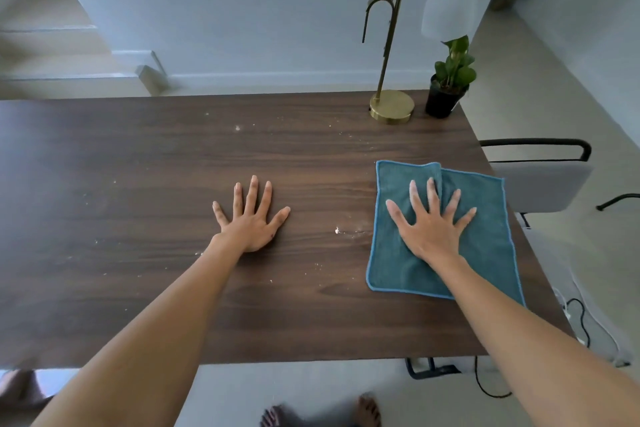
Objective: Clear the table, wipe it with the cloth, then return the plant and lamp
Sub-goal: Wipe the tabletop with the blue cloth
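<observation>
While both hands lie flat on the dark brown wooden table (138,166), nothing has been cleared or wiped yet. The left hand (251,218) sits near the middle of the frame with its fingers spread wide, pressing on bare wood and holding nothing; it seems to be there to steady the person. The right hand (431,224) is at the right of the frame, also spread wide open, and it rests on top of the teal square cloth with a light blue edge (485,246). It does not grip the cloth, it only presses it flat, which looks like a way to keep it ready to slide. One part of the cloth is folded over near the top. Small white crumbs (337,229) lie on the wood, some just left of the cloth and more scattered toward the upper middle and the left side, so the table does need a wipe. The gold metal lamp with a curved neck and a white glass shade (391,107) stands at the upper right of the frame, near the far edge of the table. The small green leafy plant in a black pot (445,97) stands just beside it, right at the far corner. Both need to come off the table first, so lifting them away is likely the next job. A grey chair with a black frame (540,184) waits at the right side of the table.
</observation>
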A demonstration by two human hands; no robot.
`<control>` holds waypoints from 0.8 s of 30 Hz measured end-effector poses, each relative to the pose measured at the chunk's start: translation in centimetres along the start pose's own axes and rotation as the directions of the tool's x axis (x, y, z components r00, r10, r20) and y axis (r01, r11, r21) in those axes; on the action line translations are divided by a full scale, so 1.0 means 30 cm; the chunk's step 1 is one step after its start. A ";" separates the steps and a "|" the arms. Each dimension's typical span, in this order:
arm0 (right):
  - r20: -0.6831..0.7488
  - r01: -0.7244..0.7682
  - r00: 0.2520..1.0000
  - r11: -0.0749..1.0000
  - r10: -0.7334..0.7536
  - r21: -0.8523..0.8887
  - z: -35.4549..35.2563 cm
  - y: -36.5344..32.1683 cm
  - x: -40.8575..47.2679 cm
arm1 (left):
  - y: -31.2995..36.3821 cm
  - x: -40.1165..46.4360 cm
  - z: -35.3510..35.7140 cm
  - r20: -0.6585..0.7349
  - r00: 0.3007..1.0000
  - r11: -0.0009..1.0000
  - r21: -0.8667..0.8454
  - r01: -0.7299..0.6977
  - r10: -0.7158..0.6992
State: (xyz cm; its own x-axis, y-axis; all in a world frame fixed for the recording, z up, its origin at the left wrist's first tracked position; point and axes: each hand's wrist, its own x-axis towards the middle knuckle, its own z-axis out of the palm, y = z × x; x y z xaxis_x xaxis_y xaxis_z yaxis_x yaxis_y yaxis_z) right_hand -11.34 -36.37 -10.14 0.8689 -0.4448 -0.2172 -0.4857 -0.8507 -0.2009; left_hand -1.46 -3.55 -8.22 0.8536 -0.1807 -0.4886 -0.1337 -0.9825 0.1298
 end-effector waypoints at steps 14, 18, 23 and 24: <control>-0.073 0.249 0.963 0.959 -0.260 -0.135 0.137 -0.169 -0.196 | -0.099 0.075 -0.048 0.048 0.987 0.983 0.101 -0.155 0.151; -0.064 -0.023 0.998 0.996 0.018 -0.085 0.088 -0.058 -0.142 | -0.124 0.063 -0.047 0.053 0.988 0.983 0.098 -0.153 0.148; -0.020 -0.091 0.996 0.995 0.090 -0.046 0.087 -0.257 -0.030 | -0.145 0.008 -0.014 0.017 0.995 0.995 0.029 -0.100 0.099; -0.021 -0.051 0.999 0.997 0.050 -0.049 0.092 -0.299 -0.031 | -0.143 0.001 -0.008 0.005 0.996 0.995 0.031 -0.092 0.091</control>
State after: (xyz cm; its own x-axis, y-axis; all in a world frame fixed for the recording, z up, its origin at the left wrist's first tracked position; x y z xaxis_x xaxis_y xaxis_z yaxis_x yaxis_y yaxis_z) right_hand -8.05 -27.56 -10.78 0.8455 -0.4921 -0.2072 -0.5237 -0.8400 -0.1422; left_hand -0.74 0.68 -8.60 0.8354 -0.2700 -0.4787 -0.2269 -0.9628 0.1471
